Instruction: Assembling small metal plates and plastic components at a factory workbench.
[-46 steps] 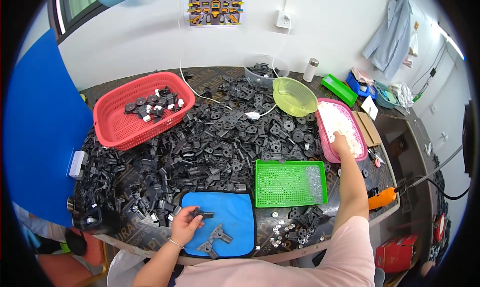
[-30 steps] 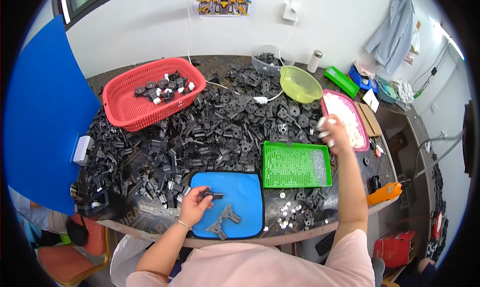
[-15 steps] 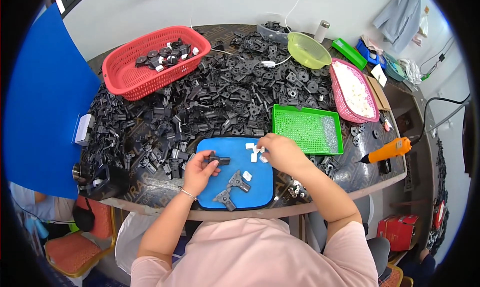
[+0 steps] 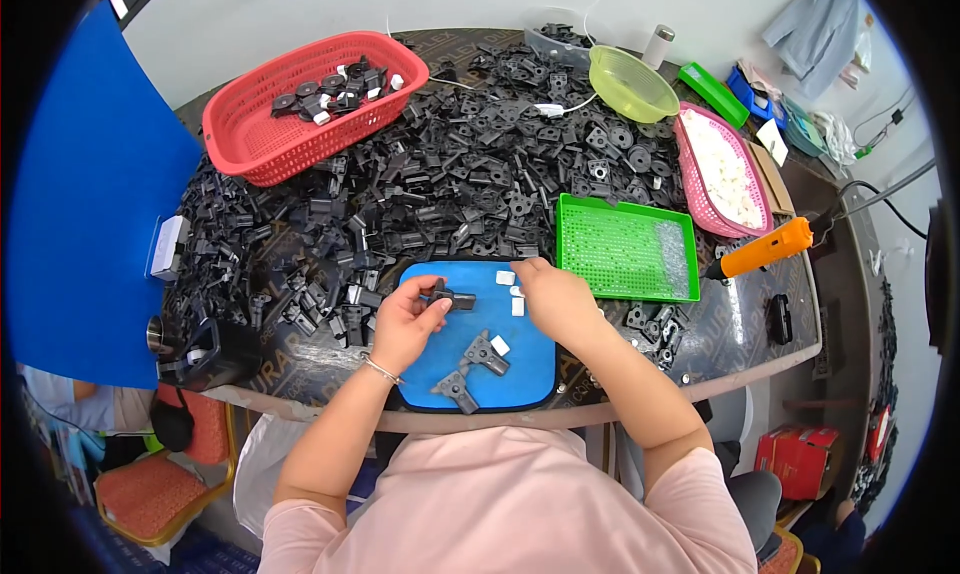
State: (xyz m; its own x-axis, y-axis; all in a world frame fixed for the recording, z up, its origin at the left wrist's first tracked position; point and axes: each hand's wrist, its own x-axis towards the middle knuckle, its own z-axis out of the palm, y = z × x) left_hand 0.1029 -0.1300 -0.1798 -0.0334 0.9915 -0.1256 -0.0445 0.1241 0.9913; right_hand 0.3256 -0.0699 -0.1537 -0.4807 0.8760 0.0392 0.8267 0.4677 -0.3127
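While right hand [image 4: 560,304] palm-down over blue mat [image 4: 530,362], grip unclear, left fingers [image 4: 418,289] tight around black part [image 4: 463,301].

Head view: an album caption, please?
Left hand holding a black part over a blue mat, right hand beside white pieces.

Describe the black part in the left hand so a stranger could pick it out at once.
At the near edge of the cluttered table, find the blue mat. Over its upper left area, the left hand holds the black part. It is gripped in the hand, whereas two neighbouring black parts lie ungripped, lower on the mat.
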